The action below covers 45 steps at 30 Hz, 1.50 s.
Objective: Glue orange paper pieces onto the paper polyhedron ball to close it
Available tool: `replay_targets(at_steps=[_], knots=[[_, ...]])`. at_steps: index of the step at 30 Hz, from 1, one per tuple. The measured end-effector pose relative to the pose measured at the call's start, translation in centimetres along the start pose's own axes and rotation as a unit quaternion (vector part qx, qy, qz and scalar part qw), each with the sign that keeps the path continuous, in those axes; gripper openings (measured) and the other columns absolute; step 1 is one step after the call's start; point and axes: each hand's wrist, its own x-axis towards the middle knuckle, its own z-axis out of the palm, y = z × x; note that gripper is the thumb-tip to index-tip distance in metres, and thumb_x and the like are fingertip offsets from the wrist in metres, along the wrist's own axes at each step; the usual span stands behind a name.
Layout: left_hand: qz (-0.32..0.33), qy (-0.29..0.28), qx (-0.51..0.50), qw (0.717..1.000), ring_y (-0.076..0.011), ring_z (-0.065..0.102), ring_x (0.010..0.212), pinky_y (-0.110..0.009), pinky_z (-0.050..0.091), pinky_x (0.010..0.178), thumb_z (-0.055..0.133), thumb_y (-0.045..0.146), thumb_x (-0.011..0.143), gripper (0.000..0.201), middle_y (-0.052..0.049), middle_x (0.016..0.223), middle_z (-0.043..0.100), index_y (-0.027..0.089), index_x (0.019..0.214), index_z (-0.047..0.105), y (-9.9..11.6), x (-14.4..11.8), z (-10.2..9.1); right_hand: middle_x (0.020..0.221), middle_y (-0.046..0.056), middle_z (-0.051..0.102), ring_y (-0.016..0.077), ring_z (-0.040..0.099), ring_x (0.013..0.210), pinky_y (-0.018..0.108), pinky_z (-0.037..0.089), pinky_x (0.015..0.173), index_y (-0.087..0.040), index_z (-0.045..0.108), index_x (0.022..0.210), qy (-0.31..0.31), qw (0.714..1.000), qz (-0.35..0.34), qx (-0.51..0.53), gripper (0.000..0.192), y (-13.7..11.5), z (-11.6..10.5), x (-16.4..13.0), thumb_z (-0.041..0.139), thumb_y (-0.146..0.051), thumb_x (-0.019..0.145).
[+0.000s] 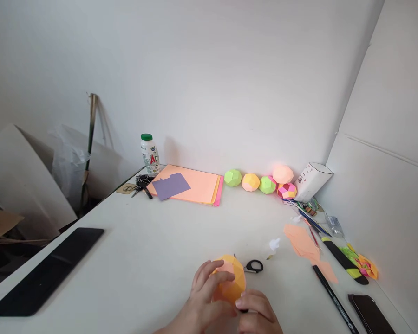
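Nearest, both hands cup an orange paper ball (230,279) low on the white surface (153,241): the left hand (204,297) wraps its fingers over the ball's left face, the right hand (257,311) pinches its lower right edge. Folded paper, so probably light and easily crushed; best held gently by opposite faces. Scissors (252,266) lie just behind. Farther back, paper sheets (191,185) and finished paper balls (261,182) sit by the wall.
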Motion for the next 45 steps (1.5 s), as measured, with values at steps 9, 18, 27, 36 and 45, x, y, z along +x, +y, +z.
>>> replay_targets(at_steps=[9, 18, 27, 36, 45], knots=[[0.025, -0.04, 0.01, 0.999, -0.0365, 0.029, 0.131, -0.058, 0.028, 0.106, 0.056, 0.052, 0.087, 0.033, -0.011, 0.128, 0.048, 0.027, 0.109, 0.061, 1.0, 1.0, -2.5, 0.071, 0.004, 0.051, 0.0224, 0.055, 0.088, 0.042, 0.054, 0.079, -0.017, 0.057, 0.073, -0.005, 0.995, 0.043, 0.088, 0.01, -1.6, -1.6, 3.2, 0.051, -0.009, 0.076], [-0.005, 0.023, -0.016, 1.0, -0.032, 0.031, 0.13, -0.053, 0.031, 0.105, 0.052, 0.048, 0.091, 0.026, -0.009, 0.121, 0.052, 0.024, 0.095, 0.063, 0.4, 1.4, -2.9, 0.074, 0.005, 0.058, 0.0231, 0.057, 0.091, 0.041, 0.053, 0.078, -0.018, 0.059, 0.083, 0.048, 0.99, 0.103, 0.08, 0.019, -1.0, -1.4, 4.4, 0.052, -0.004, 0.072], [0.013, 0.05, -0.012, 0.999, -0.0306, 0.036, 0.128, -0.052, 0.035, 0.103, 0.05, 0.048, 0.091, 0.029, -0.009, 0.116, 0.056, 0.022, 0.089, 0.063, 0.2, 1.6, -2.9, 0.075, 0.005, 0.065, 0.024, 0.059, 0.095, 0.041, 0.053, 0.079, -0.017, 0.062, 0.089, 0.043, 0.994, 0.088, 0.047, 0.009, -1.7, -0.5, 5.2, 0.055, -0.013, 0.084], [-0.003, 0.026, -0.021, 0.999, -0.0311, 0.036, 0.128, -0.053, 0.036, 0.103, 0.053, 0.052, 0.087, 0.032, -0.01, 0.118, 0.055, 0.022, 0.089, 0.064, 0.3, 1.8, -3.2, 0.067, 0.002, 0.063, 0.0235, 0.059, 0.095, 0.041, 0.054, 0.079, -0.017, 0.061, 0.081, 0.038, 0.997, 0.057, 0.027, 0.009, -1.5, -0.9, 5.6, 0.057, -0.01, 0.083], [0.0, 0.019, -0.025, 0.999, -0.0326, 0.034, 0.129, -0.056, 0.034, 0.104, 0.054, 0.05, 0.088, 0.029, -0.009, 0.119, 0.053, 0.023, 0.091, 0.064, 0.2, 1.6, -3.0, 0.064, 0.002, 0.059, 0.0247, 0.059, 0.09, 0.04, 0.054, 0.071, -0.018, 0.061, 0.08, 0.068, 0.995, 0.067, 0.019, 0.016, -1.5, -1.4, 5.8, 0.056, -0.005, 0.073]])
